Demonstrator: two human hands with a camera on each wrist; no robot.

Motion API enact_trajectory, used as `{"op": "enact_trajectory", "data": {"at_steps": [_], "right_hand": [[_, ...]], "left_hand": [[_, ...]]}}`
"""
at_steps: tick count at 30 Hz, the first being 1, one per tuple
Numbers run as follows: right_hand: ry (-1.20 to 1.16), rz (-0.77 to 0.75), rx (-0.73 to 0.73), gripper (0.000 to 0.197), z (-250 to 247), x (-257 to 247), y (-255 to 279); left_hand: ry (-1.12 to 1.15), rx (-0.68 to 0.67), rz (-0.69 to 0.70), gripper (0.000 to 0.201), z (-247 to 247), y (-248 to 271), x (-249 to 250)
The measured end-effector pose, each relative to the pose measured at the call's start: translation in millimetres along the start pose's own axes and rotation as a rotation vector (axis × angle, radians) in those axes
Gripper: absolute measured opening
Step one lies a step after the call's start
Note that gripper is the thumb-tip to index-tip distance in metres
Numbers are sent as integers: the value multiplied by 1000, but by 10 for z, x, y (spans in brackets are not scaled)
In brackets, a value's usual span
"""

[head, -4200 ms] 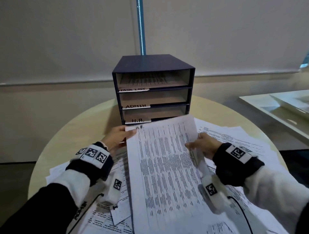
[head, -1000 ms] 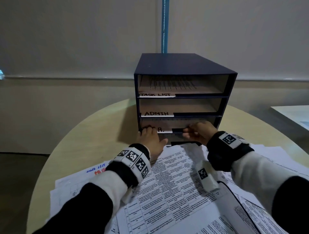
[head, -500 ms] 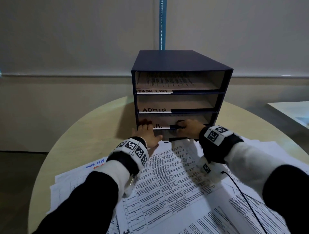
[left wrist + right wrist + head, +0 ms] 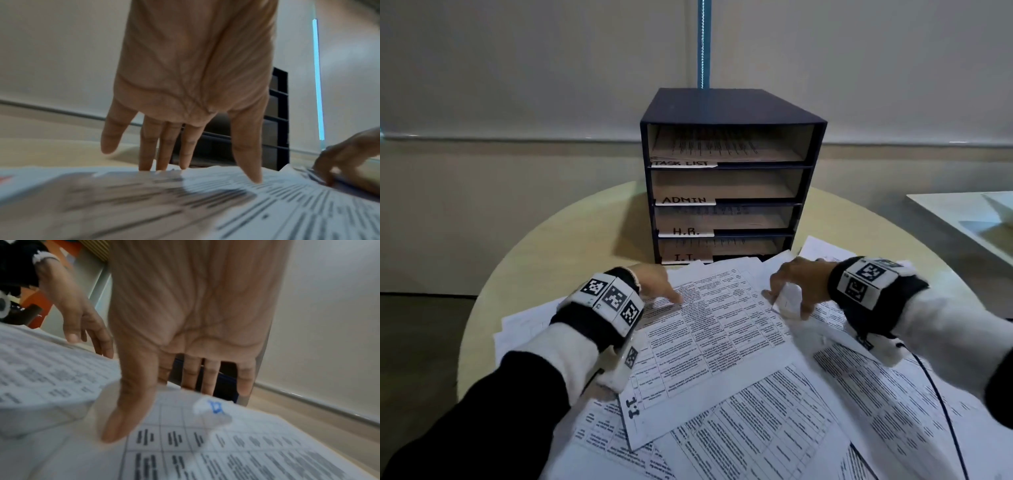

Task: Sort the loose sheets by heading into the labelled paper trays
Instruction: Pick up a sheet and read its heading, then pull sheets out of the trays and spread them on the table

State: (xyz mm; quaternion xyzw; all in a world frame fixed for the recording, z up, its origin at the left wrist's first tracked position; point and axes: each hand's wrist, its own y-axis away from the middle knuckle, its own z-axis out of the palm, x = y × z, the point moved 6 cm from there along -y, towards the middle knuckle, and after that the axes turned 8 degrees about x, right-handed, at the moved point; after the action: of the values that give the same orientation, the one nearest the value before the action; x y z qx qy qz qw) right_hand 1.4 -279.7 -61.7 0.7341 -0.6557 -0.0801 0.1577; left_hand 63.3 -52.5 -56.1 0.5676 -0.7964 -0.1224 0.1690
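Note:
A dark blue tray unit (image 4: 732, 106) stands at the back of the round table, its slots labelled TASK LIST (image 4: 681, 163), ADMIN (image 4: 685, 199), H.R. (image 4: 690, 232) and I.T. (image 4: 685, 257). Printed sheets lie in the top, H.R. and I.T. slots. Loose sheets cover the table in front. On the top sheet (image 4: 715, 335), a printed table, my left hand (image 4: 661, 291) rests with straight fingertips (image 4: 254, 177) at its far left corner. My right hand (image 4: 787, 294) is spread over its right edge, which curls up beside the thumb (image 4: 121, 426). Neither hand holds a sheet.
The pile of loose sheets (image 4: 774, 428) spreads across the near half of the table (image 4: 551, 246), right up to the tray unit's foot. A black cable (image 4: 945, 411) runs from my right wrist. A white table (image 4: 962, 212) stands at the right.
Both hands have drawn back from the H.R. slot, where a sheet now lies, and come down onto the top sheet of the pile. The view has tilted down, showing the I.T. slot.

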Motion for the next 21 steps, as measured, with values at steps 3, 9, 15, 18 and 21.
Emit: {"op": "enact_trajectory", "data": {"at_steps": [3, 9, 15, 18, 21], "right_hand": [[71, -26, 80, 37, -12, -84, 63], [-80, -121, 140, 25, -96, -438, 176], [-142, -284, 291, 23, -286, -914, 238], [-137, -305, 409, 25, -421, -1003, 245], [-89, -285, 457, 24, -537, -986, 195]], "left_hand": [[-10, 25, -94, 77, 13, 46, -234], [-274, 82, -228, 97, 35, 241, -425], [-92, 139, -58, 62, -74, 271, -249], [-12, 172, 195, 31, -166, 378, 29], [27, 300, 347, 15, -292, 478, 277]]}}
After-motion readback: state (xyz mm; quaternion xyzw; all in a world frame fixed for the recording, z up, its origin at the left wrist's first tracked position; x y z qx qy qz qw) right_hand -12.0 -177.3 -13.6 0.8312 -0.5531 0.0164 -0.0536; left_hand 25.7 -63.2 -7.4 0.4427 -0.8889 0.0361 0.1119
